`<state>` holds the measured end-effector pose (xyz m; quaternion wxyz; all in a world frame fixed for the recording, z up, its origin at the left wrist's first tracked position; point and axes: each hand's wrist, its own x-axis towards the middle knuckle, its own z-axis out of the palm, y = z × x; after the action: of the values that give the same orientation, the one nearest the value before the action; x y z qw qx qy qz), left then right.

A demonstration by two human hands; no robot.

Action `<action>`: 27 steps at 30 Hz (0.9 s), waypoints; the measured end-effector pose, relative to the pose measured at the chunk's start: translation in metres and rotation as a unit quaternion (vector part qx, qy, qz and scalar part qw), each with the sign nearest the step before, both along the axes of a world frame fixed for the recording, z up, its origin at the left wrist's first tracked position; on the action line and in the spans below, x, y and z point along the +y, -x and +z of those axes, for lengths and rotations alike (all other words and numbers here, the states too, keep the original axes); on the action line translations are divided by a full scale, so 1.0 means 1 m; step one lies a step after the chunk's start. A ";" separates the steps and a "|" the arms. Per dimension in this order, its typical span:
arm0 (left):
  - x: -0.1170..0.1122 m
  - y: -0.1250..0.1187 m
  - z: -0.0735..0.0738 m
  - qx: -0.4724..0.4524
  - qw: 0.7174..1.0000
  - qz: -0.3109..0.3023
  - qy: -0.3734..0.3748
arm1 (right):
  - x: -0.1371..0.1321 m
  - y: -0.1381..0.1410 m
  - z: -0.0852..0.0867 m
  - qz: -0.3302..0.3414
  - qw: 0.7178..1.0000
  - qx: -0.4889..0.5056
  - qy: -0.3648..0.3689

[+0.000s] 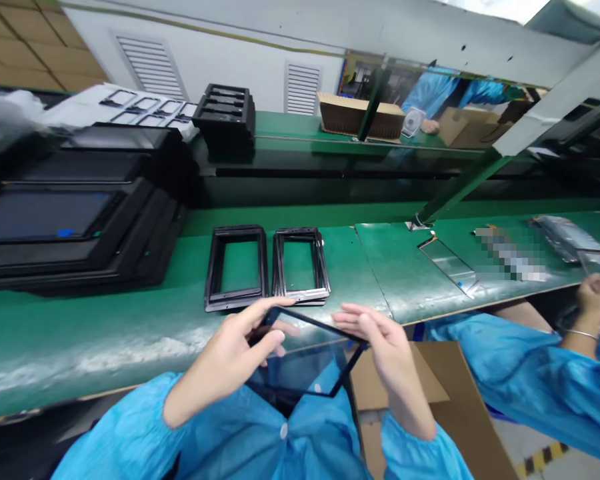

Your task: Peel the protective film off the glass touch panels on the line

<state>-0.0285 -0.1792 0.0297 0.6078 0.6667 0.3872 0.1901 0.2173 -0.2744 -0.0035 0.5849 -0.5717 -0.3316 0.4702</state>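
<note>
In front of my body a clear glass panel with a black border [307, 367] is held tilted above the bench edge. My left hand [245, 340] grips its left end, with the thumb on the near side and fingers partly seen through the glass. My right hand [380, 333] is at the panel's upper right corner, fingers stretched out; whether the palm touches the corner I cannot tell. Just beyond my hands lie two stacks of black rectangular frames, a left stack [213, 267] and a right stack [325, 277], on the green bench [180, 333].
Stacked black trays with dark screens [45, 213] fill the left. A black tray stack [225, 113] stands behind. Rightward lie a thin bordered panel [447, 267] and wrapped parts [570, 237]. A green post [455, 190] rises there. A co-worker's hand [595, 297] and an open carton [430, 387] are right.
</note>
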 end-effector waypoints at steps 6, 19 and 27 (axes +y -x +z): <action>-0.007 0.009 -0.010 -0.095 0.980 0.166 0.060 | -0.017 -0.019 -0.023 -0.067 0.997 -0.006 0.025; -0.019 0.004 -0.001 -0.085 0.966 0.236 0.056 | -0.016 0.007 0.001 -0.109 0.994 -0.013 -0.028; -0.024 0.004 0.003 -0.084 0.966 0.241 0.052 | -0.021 0.007 0.006 -0.097 0.994 -0.029 -0.034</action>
<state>-0.0322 -0.2029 0.0329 0.6081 0.5030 0.4934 0.3658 0.2099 -0.2957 0.0021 0.6370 -0.5945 -0.3073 0.3826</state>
